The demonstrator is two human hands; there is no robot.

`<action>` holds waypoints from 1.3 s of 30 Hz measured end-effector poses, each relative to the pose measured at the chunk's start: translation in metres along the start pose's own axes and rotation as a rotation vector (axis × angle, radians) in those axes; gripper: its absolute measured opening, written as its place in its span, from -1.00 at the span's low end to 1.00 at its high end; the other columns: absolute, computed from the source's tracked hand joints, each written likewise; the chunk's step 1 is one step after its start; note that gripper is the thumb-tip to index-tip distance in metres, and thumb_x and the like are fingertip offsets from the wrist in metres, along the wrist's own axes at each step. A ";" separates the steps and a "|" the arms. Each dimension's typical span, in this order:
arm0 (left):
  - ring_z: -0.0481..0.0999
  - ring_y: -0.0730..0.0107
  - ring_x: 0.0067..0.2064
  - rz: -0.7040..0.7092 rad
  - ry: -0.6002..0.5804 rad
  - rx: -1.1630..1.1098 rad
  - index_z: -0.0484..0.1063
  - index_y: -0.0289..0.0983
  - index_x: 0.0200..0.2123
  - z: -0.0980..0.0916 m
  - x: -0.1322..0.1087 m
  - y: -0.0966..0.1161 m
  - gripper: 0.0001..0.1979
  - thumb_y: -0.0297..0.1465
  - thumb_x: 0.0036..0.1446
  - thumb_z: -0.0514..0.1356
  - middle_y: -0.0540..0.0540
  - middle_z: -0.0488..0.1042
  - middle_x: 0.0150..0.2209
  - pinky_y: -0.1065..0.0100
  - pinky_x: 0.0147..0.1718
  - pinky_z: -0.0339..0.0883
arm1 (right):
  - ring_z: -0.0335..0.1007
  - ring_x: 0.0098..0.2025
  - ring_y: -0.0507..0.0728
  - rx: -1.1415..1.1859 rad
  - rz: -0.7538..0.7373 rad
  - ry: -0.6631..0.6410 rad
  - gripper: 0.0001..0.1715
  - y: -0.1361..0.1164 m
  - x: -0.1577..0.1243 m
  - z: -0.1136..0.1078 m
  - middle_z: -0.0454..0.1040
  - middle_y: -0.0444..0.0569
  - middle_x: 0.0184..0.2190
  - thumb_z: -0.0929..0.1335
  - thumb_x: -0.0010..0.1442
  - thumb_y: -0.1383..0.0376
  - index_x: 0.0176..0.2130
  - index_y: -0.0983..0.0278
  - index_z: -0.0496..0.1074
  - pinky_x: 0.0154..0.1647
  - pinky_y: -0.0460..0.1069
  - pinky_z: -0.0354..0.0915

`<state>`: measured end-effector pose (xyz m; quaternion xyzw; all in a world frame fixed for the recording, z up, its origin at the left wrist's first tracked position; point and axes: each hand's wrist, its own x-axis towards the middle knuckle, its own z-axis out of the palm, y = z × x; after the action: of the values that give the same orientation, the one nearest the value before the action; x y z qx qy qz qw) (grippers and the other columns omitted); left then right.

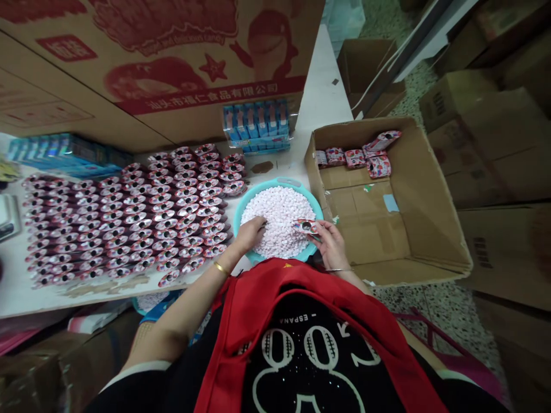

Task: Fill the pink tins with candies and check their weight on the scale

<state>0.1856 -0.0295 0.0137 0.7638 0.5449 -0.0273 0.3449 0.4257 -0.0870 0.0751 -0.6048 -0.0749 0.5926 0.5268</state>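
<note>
A turquoise basin [238, 213] full of small white candies [282, 201] stands in front of me at the table's edge. At the left side of the basin, my left hand [252, 234] has its fingers curled in among the candies, and the fingertips are partly hidden. Over the basin's right rim, my right hand [330, 244] is closed on a small red-and-white printed candy packet [305, 226]. The packet's dark round opening faces up. Rows of similar packets [142, 218] stand upright, openings up, on the table to the left.
Right of the basin, an open cardboard box [370, 229] holds several printed packets [355, 158] at its far end. Large printed cartons [172, 69] wall off the table's back. Blue wrapped packs [257, 126] stand before them. A pink stool [465, 361] is at lower right.
</note>
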 end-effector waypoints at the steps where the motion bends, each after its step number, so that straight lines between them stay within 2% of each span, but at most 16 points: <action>1: 0.46 0.24 -0.05 0.009 0.012 -0.026 0.37 -0.24 -0.09 0.004 0.003 0.001 -0.75 -0.43 0.16 0.06 -0.15 0.48 -0.08 0.26 -0.06 0.31 | 0.41 -0.23 0.03 -0.008 -0.010 0.010 -0.56 0.001 0.000 -0.001 0.45 -0.18 -0.29 0.55 -0.19 0.11 -0.32 0.20 0.42 -0.17 -0.02 0.43; 5: 0.47 0.33 -0.16 0.044 0.021 -0.123 0.36 -0.27 -0.10 -0.003 -0.004 -0.008 -0.76 -0.34 0.16 0.10 -0.10 0.50 -0.17 0.33 -0.13 0.34 | 0.40 -0.25 0.02 -0.064 -0.063 0.056 -0.49 0.007 0.001 -0.003 0.42 -0.19 -0.29 0.55 -0.19 0.08 -0.26 0.20 0.41 -0.14 -0.01 0.41; 8: 0.47 0.36 -0.21 0.091 0.045 -0.256 0.36 -0.27 -0.16 -0.020 -0.021 -0.015 -0.74 -0.22 0.17 0.12 -0.07 0.49 -0.24 0.36 -0.19 0.34 | 0.37 -0.27 0.01 -0.135 -0.146 0.088 -0.43 0.012 0.003 -0.003 0.40 -0.18 -0.32 0.54 -0.16 0.06 -0.18 0.21 0.39 -0.11 -0.01 0.36; 11: 0.46 0.37 -0.23 0.135 0.081 -0.320 0.37 -0.27 -0.19 -0.043 -0.037 -0.009 -0.72 -0.17 0.18 0.12 -0.07 0.49 -0.26 0.37 -0.21 0.33 | 0.34 -0.25 0.02 -0.219 -0.242 0.097 -0.40 0.015 0.006 0.000 0.41 -0.15 -0.31 0.52 -0.12 0.06 -0.13 0.24 0.37 -0.05 0.01 0.31; 16: 0.46 0.38 -0.25 0.220 0.039 -0.164 0.38 -0.25 -0.17 -0.088 -0.048 0.030 -0.76 -0.23 0.21 0.11 -0.06 0.49 -0.26 0.39 -0.26 0.31 | 0.33 -0.28 0.02 -0.258 -0.231 0.035 -0.42 0.014 0.009 0.011 0.42 -0.13 -0.32 0.51 -0.12 0.06 -0.15 0.26 0.38 -0.10 -0.01 0.30; 21: 0.49 0.32 -0.32 0.168 -0.049 0.321 0.41 -0.27 -0.22 -0.125 -0.053 0.092 -0.86 -0.42 0.21 0.06 -0.13 0.48 -0.29 0.36 -0.35 0.28 | 0.35 -0.35 0.00 -0.168 -0.107 -0.031 -0.46 0.015 0.005 0.025 0.40 -0.19 -0.39 0.53 -0.16 0.08 -0.19 0.22 0.40 -0.23 -0.06 0.33; 24: 0.50 0.29 -0.34 0.150 -0.074 0.545 0.41 -0.27 -0.21 -0.140 -0.059 0.126 -0.78 -0.55 0.20 -0.01 -0.15 0.46 -0.32 0.35 -0.40 0.27 | 0.39 -0.32 0.00 -0.053 -0.018 -0.064 -0.48 0.016 0.004 0.030 0.39 -0.20 -0.38 0.54 -0.20 0.11 -0.24 0.20 0.41 -0.22 -0.06 0.37; 27: 0.51 0.26 -0.29 0.143 -0.092 0.627 0.41 -0.25 -0.18 -0.156 -0.064 0.138 -0.75 -0.55 0.20 -0.02 -0.15 0.47 -0.28 0.35 -0.41 0.28 | 0.40 -0.31 -0.01 0.061 0.075 -0.091 -0.51 0.015 0.005 0.028 0.42 -0.20 -0.34 0.55 -0.22 0.12 -0.29 0.20 0.40 -0.19 -0.05 0.40; 29: 0.51 0.26 -0.27 0.073 -0.064 0.616 0.39 -0.23 -0.16 -0.163 -0.064 0.127 -0.80 -0.46 0.22 0.01 -0.13 0.47 -0.23 0.35 -0.39 0.28 | 0.41 -0.31 -0.01 0.106 0.117 -0.115 -0.53 0.014 0.007 0.025 0.45 -0.19 -0.33 0.55 -0.21 0.12 -0.31 0.20 0.40 -0.19 -0.04 0.42; 31: 0.51 0.25 -0.24 -0.031 -0.030 0.568 0.38 -0.22 -0.13 -0.161 -0.060 0.104 -0.80 -0.37 0.22 0.03 -0.12 0.48 -0.18 0.35 -0.35 0.29 | 0.42 -0.29 0.02 0.128 0.134 -0.128 -0.54 0.012 0.008 0.020 0.47 -0.17 -0.32 0.54 -0.20 0.11 -0.32 0.21 0.40 -0.20 -0.03 0.43; 33: 0.51 0.24 -0.23 -0.127 -0.028 0.502 0.37 -0.21 -0.12 -0.145 -0.053 0.073 -0.79 -0.33 0.21 0.04 -0.13 0.49 -0.17 0.34 -0.32 0.28 | 0.42 -0.27 0.03 0.116 0.123 -0.110 -0.53 0.010 0.008 0.016 0.46 -0.16 -0.31 0.55 -0.22 0.11 -0.32 0.22 0.40 -0.22 -0.03 0.44; 36: 0.50 0.23 -0.25 -0.171 -0.058 0.295 0.39 -0.24 -0.20 -0.096 -0.041 0.031 -0.81 -0.31 0.19 0.06 -0.14 0.51 -0.24 0.32 -0.30 0.27 | 0.38 -0.28 0.01 0.057 0.056 -0.052 -0.52 0.008 0.006 0.013 0.41 -0.19 -0.32 0.56 -0.24 0.13 -0.32 0.22 0.43 -0.25 -0.06 0.43; 39: 0.48 0.30 -0.28 -0.141 -0.028 -0.001 0.37 -0.26 -0.23 -0.046 -0.037 0.005 -0.80 -0.26 0.18 0.08 -0.08 0.51 -0.29 0.34 -0.30 0.29 | 0.36 -0.29 0.00 0.028 -0.007 -0.001 -0.49 0.008 0.005 0.012 0.37 -0.20 -0.33 0.57 -0.25 0.11 -0.30 0.22 0.43 -0.24 -0.06 0.42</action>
<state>0.1597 -0.0349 0.0669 0.7227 0.5926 -0.0618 0.3503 0.4134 -0.0801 0.0687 -0.5969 -0.0692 0.5919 0.5372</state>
